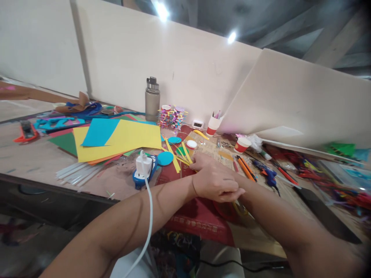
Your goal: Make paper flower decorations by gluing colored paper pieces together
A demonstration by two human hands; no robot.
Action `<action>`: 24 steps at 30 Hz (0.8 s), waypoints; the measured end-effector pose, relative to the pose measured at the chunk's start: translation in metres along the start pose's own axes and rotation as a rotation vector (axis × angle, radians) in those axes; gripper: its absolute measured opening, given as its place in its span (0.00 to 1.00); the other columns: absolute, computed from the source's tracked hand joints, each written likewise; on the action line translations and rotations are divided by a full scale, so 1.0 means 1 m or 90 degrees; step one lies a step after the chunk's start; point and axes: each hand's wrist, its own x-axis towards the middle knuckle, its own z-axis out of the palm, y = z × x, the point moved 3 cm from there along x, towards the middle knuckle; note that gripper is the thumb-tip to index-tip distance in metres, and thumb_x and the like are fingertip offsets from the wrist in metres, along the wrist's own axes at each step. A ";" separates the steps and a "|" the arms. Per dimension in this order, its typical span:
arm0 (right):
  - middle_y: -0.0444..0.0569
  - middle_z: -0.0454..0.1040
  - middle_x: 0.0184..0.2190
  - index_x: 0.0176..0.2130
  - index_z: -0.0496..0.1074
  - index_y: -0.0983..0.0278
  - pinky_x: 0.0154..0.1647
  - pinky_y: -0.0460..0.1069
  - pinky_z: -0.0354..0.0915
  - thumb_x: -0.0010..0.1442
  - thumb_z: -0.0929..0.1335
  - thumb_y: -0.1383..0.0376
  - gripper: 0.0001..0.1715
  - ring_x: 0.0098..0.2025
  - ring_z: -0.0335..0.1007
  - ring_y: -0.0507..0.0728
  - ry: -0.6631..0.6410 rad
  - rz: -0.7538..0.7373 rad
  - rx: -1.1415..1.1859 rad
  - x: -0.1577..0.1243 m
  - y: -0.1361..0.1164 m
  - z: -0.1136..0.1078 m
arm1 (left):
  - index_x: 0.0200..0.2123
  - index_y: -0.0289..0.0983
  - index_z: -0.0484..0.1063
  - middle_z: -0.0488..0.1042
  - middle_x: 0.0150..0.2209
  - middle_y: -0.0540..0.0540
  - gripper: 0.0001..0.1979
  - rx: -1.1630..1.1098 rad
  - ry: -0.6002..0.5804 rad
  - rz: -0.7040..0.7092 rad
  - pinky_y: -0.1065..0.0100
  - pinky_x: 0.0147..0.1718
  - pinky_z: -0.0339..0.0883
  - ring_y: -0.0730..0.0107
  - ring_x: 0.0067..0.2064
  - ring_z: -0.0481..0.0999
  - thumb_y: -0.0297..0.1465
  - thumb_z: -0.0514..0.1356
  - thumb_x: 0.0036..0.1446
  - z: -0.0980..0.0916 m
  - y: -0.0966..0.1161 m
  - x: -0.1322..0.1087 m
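My forearms cross over the red and tan mat. My left hand lies over my right wrist, its fingers curled inward; whatever is under them is hidden. Beyond it, my right hand reaches left to the ends of some yellow strips; most of its fingers are covered, so its grip does not show. Near these strips are blue discs, a green disc and a white round lid. A yellow-handled item is partly visible below my left hand.
Coloured sheets, clear sticks and a white plug on a blue power strip with a hanging cable are at left. Behind are a bottle and two decorated cups. Paper cups, orange pens and a blue glue gun are at right.
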 end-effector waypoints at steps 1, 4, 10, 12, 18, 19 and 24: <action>0.42 0.72 0.27 0.31 0.74 0.69 0.29 0.47 0.64 0.54 0.71 0.61 0.11 0.31 0.68 0.54 -0.026 0.002 -0.002 0.000 -0.001 -0.003 | 0.16 0.38 0.61 0.68 0.17 0.51 0.18 -0.002 0.001 0.005 0.71 0.26 0.60 0.78 0.21 0.67 0.33 0.55 0.59 0.000 0.000 0.001; 0.37 0.61 0.16 0.20 0.68 0.66 0.21 0.44 0.52 0.49 0.70 0.65 0.11 0.23 0.56 0.48 -0.070 -0.001 0.002 0.000 -0.005 -0.016 | 0.16 0.38 0.60 0.67 0.17 0.52 0.19 0.002 -0.021 -0.014 0.72 0.25 0.59 0.78 0.21 0.66 0.33 0.54 0.59 0.000 -0.002 0.002; 0.38 0.64 0.18 0.22 0.66 0.64 0.23 0.44 0.55 0.48 0.68 0.62 0.09 0.23 0.57 0.48 -0.098 -0.010 0.139 -0.003 -0.010 -0.039 | 0.15 0.37 0.58 0.63 0.15 0.52 0.21 -0.076 -0.014 -0.114 0.70 0.23 0.55 0.79 0.20 0.62 0.35 0.53 0.59 -0.001 -0.005 0.002; 0.39 0.65 0.19 0.23 0.66 0.64 0.23 0.45 0.56 0.46 0.69 0.62 0.09 0.23 0.58 0.48 -0.076 -0.002 0.217 -0.007 -0.006 -0.044 | 0.14 0.37 0.54 0.58 0.13 0.53 0.23 -0.108 0.050 -0.249 0.70 0.22 0.53 0.79 0.19 0.57 0.36 0.53 0.60 -0.005 -0.011 0.001; 0.37 0.62 0.16 0.24 0.64 0.63 0.21 0.44 0.57 0.44 0.69 0.63 0.10 0.20 0.57 0.48 0.076 0.178 0.379 -0.015 0.018 -0.068 | 0.17 0.36 0.60 0.59 0.14 0.53 0.25 -0.352 0.246 -0.715 0.72 0.22 0.55 0.78 0.19 0.59 0.47 0.50 0.59 -0.010 -0.044 -0.010; 0.38 0.63 0.17 0.25 0.64 0.63 0.21 0.44 0.59 0.44 0.70 0.62 0.10 0.20 0.58 0.47 0.108 0.198 0.393 -0.016 0.021 -0.073 | 0.19 0.36 0.62 0.60 0.15 0.53 0.25 -0.415 0.281 -0.799 0.72 0.21 0.54 0.78 0.18 0.59 0.49 0.50 0.59 -0.008 -0.050 -0.013; 0.39 0.67 0.21 0.25 0.64 0.64 0.24 0.43 0.62 0.38 0.75 0.60 0.18 0.22 0.61 0.46 0.238 0.200 0.495 -0.026 0.021 -0.088 | 0.25 0.34 0.66 0.68 0.20 0.49 0.28 -0.708 0.394 -1.072 0.73 0.22 0.56 0.76 0.22 0.67 0.57 0.56 0.50 0.005 -0.069 -0.024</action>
